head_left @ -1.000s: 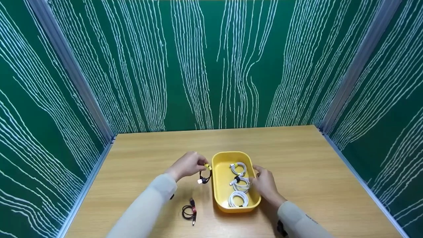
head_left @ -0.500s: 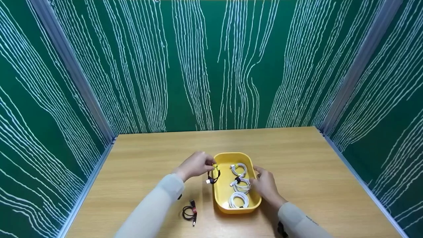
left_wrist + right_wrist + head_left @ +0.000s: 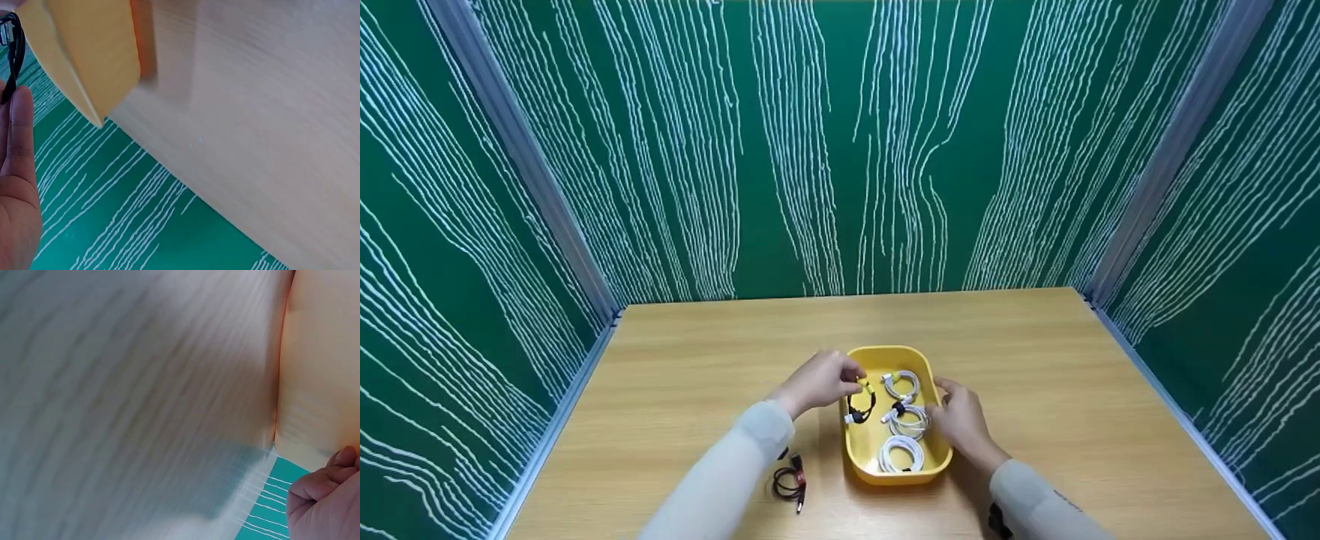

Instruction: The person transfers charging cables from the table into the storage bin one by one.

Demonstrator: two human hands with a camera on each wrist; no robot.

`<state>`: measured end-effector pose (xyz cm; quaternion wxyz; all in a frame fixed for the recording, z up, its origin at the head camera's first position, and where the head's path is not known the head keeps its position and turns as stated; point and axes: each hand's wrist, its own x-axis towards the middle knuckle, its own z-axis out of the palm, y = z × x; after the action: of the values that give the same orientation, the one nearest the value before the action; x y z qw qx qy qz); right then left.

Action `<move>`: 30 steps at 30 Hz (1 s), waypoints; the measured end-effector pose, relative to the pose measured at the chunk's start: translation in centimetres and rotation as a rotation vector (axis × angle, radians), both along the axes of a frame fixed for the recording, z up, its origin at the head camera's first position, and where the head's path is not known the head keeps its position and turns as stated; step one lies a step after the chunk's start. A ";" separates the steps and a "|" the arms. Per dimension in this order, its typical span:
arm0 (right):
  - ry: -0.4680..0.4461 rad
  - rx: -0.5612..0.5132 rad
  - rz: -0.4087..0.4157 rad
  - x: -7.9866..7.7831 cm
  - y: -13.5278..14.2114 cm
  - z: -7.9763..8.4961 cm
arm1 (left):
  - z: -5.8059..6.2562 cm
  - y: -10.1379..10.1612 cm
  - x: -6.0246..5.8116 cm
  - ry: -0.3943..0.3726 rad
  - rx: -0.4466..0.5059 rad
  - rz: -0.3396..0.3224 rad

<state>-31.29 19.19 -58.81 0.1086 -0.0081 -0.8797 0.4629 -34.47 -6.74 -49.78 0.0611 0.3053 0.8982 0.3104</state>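
Observation:
My left hand [image 3: 826, 379] pinches a coiled black cable [image 3: 860, 415] by its yellow tie, over the left side of a yellow plastic bin [image 3: 896, 478]. The cable's loop hangs down, its light-coloured plug at the lower end. In the left wrist view the black strands [image 3: 17, 53] show at the fingertips beside the bin's wall. My right hand [image 3: 966, 424] grips the bin's right rim, thumb over the inside and fingers against the outer wall. Inside the bin, along its right side, lie three coiled white cables [image 3: 915, 448] in a row.
On the wooden table [image 3: 705, 352], left of the bin and close to the left forearm, lies another coiled black cable [image 3: 784, 491] with a red tie. Green panels with white wavy lines [image 3: 780, 150] stand behind the table and on both sides.
My left hand has carried the black cable rightward, from outside the bin's left rim to over its inside. The right hand and the bin have stayed in place.

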 end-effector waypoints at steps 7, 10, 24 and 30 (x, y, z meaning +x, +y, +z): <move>-0.004 -0.002 0.004 -0.1 0.0 -0.1 | -1.5 0.9 0.1 -0.008 -0.021 -0.014; -0.001 -0.007 0.003 -0.1 0.0 -0.1 | -1.8 1.3 0.2 -0.001 -0.037 -0.025; 0.030 0.030 0.004 -0.1 0.0 0.1 | -2.7 2.2 0.3 0.076 -0.105 -0.074; 0.017 0.028 0.002 -0.1 0.0 0.0 | -2.9 2.4 0.4 0.082 -0.135 -0.090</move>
<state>-31.38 19.16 -58.83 0.1159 -0.0017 -0.8851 0.4507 -34.10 -4.33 -52.65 0.0585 0.3528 0.9042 0.2336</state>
